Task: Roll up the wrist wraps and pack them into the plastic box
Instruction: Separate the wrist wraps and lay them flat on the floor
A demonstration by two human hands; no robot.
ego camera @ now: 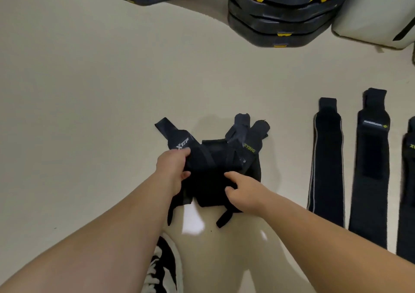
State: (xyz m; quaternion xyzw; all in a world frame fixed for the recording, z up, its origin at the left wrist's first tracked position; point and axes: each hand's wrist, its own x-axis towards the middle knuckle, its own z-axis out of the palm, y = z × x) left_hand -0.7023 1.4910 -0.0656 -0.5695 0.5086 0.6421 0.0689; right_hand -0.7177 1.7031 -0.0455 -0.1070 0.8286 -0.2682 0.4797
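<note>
Two bare hands on a tangled heap of black fabric wrist wraps (211, 180) in the middle of the glossy beige floor (78, 90). Left hand (173, 169) with fingers clamped round the heap's left edge, just below white lettering; right hand (242, 193) with fingers curled into its near right side. Three more long black wraps (370, 169) laid flat, side by side, by the floor's right edge. Stacked dark pads with yellow marks (280, 16) along the far edge; black-and-white shoe (164, 268) at the near edge.

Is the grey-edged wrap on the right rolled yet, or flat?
Flat, unrolled: the grey-edged wrap lies stretched full length on the floor.
</note>
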